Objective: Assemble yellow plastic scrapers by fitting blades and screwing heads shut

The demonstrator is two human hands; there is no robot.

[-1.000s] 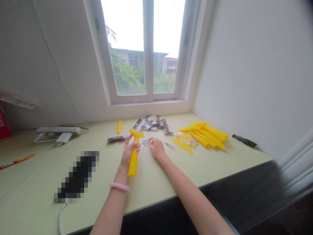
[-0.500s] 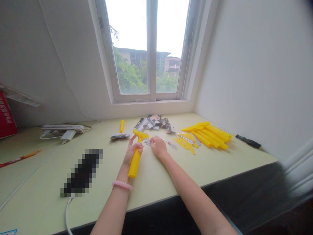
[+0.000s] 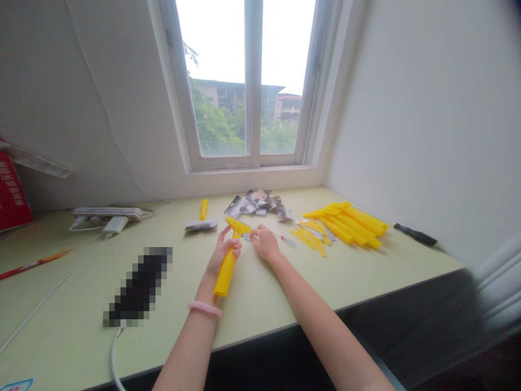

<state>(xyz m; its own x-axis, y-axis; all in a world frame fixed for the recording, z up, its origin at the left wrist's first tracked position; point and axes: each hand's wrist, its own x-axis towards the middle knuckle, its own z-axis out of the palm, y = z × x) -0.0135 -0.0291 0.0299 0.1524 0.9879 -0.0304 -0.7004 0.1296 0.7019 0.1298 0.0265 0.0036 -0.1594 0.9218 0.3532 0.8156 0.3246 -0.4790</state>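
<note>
Yellow tool (image 3: 225, 274) clamped in left hand (image 3: 218, 254) | right hand (image 3: 266, 244): grip unclear, beside metal bits (image 3: 246, 237) | packets (image 3: 249, 206) behind, screwdriver (image 3: 288, 240) rightward

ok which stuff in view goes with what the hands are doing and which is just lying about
Likely the job's:
yellow tool, gripped by the left hand
tiny metal bits, by the right hand
yellow handles
flat yellow pieces
small screwdriver

Seemingly just lying about:
power strip
red box
red-orange stick

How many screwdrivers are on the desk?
2: a small screwdriver with a clear handle just right of the right hand, and a black-handled screwdriver right of the piled yellow handles. Others could be hidden under the pile.
</note>
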